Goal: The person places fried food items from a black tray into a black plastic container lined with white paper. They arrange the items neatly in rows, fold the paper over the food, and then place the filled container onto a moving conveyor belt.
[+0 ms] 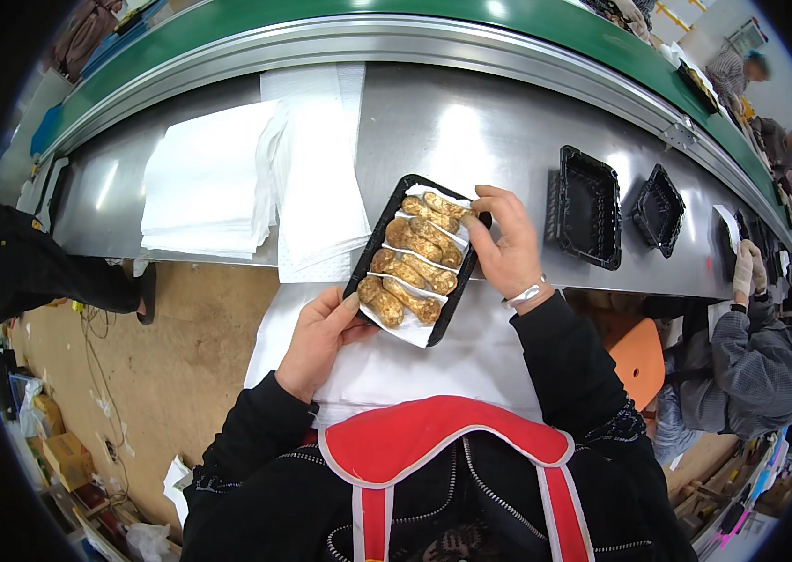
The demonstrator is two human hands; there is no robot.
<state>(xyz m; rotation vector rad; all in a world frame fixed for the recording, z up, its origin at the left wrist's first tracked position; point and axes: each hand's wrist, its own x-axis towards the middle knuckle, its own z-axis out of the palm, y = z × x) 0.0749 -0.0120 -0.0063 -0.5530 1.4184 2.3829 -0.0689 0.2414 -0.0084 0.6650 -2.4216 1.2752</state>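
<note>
Tilted between my hands is a black plastic tray (378,234) lined with white paper. Rows of brown-and-cream mushrooms (412,238) lie in it, with white paper strips between the rows. My left hand (317,339) grips the near left corner, thumb over the rim and fingers partly hidden beneath. At the far right corner, my right hand (511,248) pinches the rim between thumb and fingers. The tray is at the near edge of the steel table (414,122), close above the white cloth (386,370) over my lap.
A stack of white paper sheets (208,178) lies left, beside a longer white sheet (319,187). Two empty black trays (586,208) (658,211) sit right. Behind runs a green conveyor belt (321,19) with a metal rail. A gloved co-worker (756,361) is at the right, near an orange stool (637,361).
</note>
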